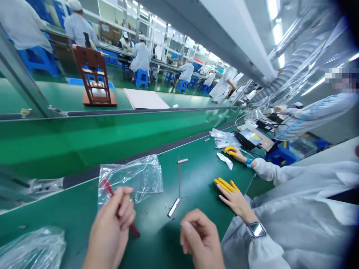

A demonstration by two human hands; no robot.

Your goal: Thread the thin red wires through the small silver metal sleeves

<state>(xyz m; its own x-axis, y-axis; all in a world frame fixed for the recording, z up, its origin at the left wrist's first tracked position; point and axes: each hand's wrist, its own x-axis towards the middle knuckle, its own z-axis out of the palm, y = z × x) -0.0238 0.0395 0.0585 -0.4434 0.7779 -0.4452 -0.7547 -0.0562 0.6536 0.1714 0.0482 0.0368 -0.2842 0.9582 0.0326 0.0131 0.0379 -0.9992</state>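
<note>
My left hand [116, 220] is closed around a slim red stick-like tool [134, 229], which slants through the fingers and sticks out at both ends. Its exact kind is blurred. To the right, my right hand [200, 233] hovers with fingers curled in and thumb against the index finger; whatever it might hold is hidden. Between and beyond my hands, a small black-and-white bar [174, 207] lies on the green bench [157, 239]. From it a thin strip [179, 179] runs to a smaller pale bar [183, 161]. A clear plastic bag [147, 179] lies behind my left hand.
Another clear bag [33, 248] lies at the lower left. On the right, a co-worker's hands with yellow finger covers [224, 184] rest near a white strip [225, 160]. A green conveyor belt [84, 140] runs behind; a brown press-like stand [95, 76] and pale sheet [146, 99] stand beyond.
</note>
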